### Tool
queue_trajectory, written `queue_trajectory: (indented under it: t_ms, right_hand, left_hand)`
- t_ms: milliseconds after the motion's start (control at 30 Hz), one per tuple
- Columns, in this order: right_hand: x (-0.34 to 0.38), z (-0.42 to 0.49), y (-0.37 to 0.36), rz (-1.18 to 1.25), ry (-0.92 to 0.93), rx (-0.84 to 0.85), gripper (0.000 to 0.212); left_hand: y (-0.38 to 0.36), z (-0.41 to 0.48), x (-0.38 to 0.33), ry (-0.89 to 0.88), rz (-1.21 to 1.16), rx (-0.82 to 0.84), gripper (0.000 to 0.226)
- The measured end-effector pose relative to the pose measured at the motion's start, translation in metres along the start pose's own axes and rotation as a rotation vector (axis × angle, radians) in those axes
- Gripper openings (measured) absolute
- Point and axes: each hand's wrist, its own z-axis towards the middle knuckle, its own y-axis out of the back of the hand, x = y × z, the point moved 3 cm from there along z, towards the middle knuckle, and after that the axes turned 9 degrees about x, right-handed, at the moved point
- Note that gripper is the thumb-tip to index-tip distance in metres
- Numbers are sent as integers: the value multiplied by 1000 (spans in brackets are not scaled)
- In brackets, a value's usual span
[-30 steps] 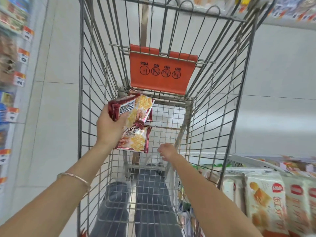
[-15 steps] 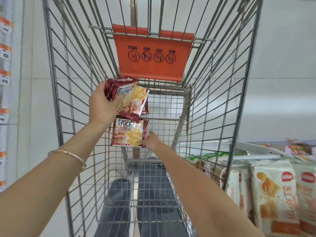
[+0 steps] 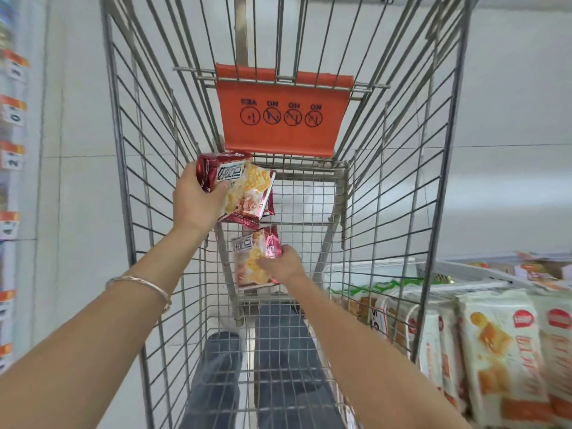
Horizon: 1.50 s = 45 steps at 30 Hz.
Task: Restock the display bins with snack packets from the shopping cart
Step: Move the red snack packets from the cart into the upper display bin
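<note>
Both arms reach down into a wire shopping cart (image 3: 130, 181). My left hand (image 3: 193, 202) grips a small stack of red cracker snack packets (image 3: 244, 187) held above the cart floor. Just below them, my right hand (image 3: 280, 263) pinches another red snack packet (image 3: 249, 261) by its right edge and holds it tilted off the mesh bottom. To the right of the cart stands a display bin (image 3: 368, 264) with a white rim, filled with white and orange snack bags (image 3: 501, 348).
An orange child-seat flap (image 3: 281, 116) hangs at the cart's far end. Shelves with orange price tags (image 3: 12, 106) line the left edge. My legs in dark trousers (image 3: 278, 360) show through the cart mesh. The floor is white tile.
My right hand has reached the lower packet, taken hold of it and lifted it, turning it on edge. My left hand keeps its packets at about the same spot.
</note>
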Motion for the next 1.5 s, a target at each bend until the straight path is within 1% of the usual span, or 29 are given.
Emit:
queue_trajectory:
  t_ms: [100,133,200,233,300,367,400,433,500,533,567,600,667,700,733,800,867,900,933,967,1067,1100,1200,1233,1300,1333,1433,1467,1500]
  right_hand:
    - [7,-36,39,86,129,-110,46]
    - [12,-47,51,158,165,-113,51]
    - [25,-70,72,263,240,-89,60]
    - [33,-79,77,284,283,-63,71]
    - [48,-100,81,269,328,-46,89]
    - [57,-116,82,276,345,-74,95]
    - [60,-124,83,290,345,-90,93]
    - [64,-131,83,330,349,-94,82]
    - [72,-145,77,459,360,-9,38]
    - [75,-149,74,516,367,31,27]
    - [78,-154,71,540,359,65,28]
    - [82,-159,68,527,365,97,45]
    - [88,-172,59,502,361,119,85]
    - [90,-181,54,493,365,124,89]
    - [92,-192,49,484,373,120,83]
    - [96,-215,40,487,389,106,58]
    - [103,-247,35,507,414,113,36]
    - [105,-264,36,512,433,97,34]
    - [108,-283,38,512,457,65,37]
    - [111,-302,42,513,488,27,41]
    - [117,-365,63,522,584,-140,41]
    - [117,-387,71,539,617,-207,40]
    - [107,-461,99,594,721,-395,46]
    - [103,-489,106,609,756,-454,51]
    - [87,-541,119,633,817,-554,60]
    - [79,-567,123,643,841,-602,58]
    - [49,-638,133,688,898,-766,42]
    - [36,-662,136,688,906,-846,51]
    - [21,-685,141,679,903,-927,74]
  left_hand:
    - [0,-3,-1,60,-87,34,39]
    - [0,-4,-4,69,-114,26,43]
    - [4,-7,-11,111,-144,-17,40]
    - [9,-11,-18,124,-175,-51,37]
    - [20,-13,-27,112,-246,-117,42]
    - [29,-15,-34,91,-253,-111,45]
    - [33,-17,-37,88,-235,-79,46]
    - [35,-21,-43,77,-226,-22,47]
    - [36,-32,-52,79,-202,135,57]
    - [36,-40,-58,96,-192,232,65]
    - [35,-46,-60,122,-196,346,73]
    - [37,-52,-63,160,-214,443,81]
    - [42,-70,-72,240,-364,629,91]
    - [47,-80,-78,274,-414,722,95]
    - [54,-92,-85,281,-431,803,98]
    - [71,-108,-104,215,-370,904,99]
    - [78,-106,-109,130,-260,988,118]
    - [81,-105,-114,110,-222,1005,127]
    - [86,-109,-126,69,-195,1013,128]
    - [93,-123,-145,2,-188,1010,118]
    - [107,-180,-210,-177,-207,1034,69]
    - [106,-192,-229,-217,-205,1037,63]
    - [97,-238,-287,-374,-209,1026,66]
    - [93,-256,-307,-438,-213,1043,60]
    - [84,-297,-343,-552,-227,1094,36]
    - [80,-319,-360,-592,-226,1120,28]
    - [60,-385,-407,-714,-240,1223,24]
    - [55,-411,-422,-757,-254,1264,21]
    - [49,-437,-435,-793,-262,1305,17]
